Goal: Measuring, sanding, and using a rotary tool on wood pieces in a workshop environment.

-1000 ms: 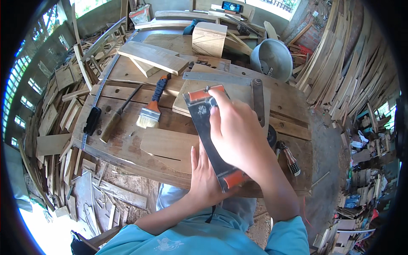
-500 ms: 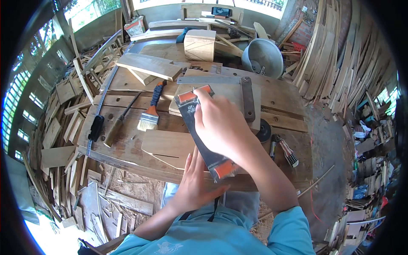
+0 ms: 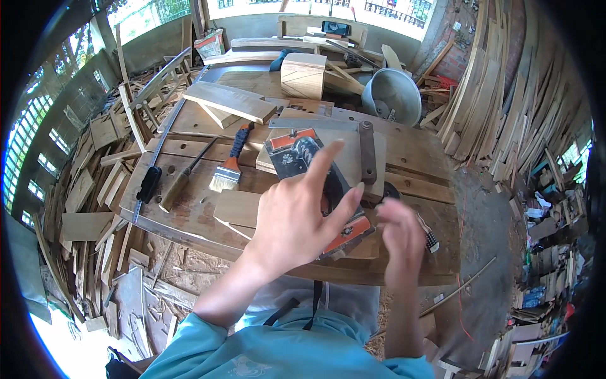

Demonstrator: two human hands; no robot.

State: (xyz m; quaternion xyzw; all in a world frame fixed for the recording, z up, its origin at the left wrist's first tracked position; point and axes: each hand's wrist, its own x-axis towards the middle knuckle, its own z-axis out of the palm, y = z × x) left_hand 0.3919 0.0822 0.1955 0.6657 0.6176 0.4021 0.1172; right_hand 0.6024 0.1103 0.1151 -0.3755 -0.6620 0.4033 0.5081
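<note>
Sander (image 3: 333, 183), black with an orange clamp at each end, at the left hand (image 3: 291, 218): lies partly covered by the palm and fingers, slanting from upper left to lower right. Upper end in plain view past the left knuckles; lower end showing between the left thumb and the right hand (image 3: 404, 234). Left index finger and thumb stretched apart over the black body; remaining fingers hidden, so cannot tell whether wrapped about the tool or merely above it. Right hand, blurred, near the lower clamp: fingers loosely bent, grasp empty as far as visible. Just beyond these fingertips, a black disc (image 3: 390, 191), partly covered. Beside the sander's upper right, a metal bevel gauge (image 3: 368, 155) atop a wooden board (image 3: 349, 163). Left of the left hand, a pale wood block (image 3: 235, 207); farther left, a bristle brush (image 3: 226, 177), then a wood-handled tool (image 3: 175, 191). Beneath everything, a worn workbench (image 3: 189, 218).
</note>
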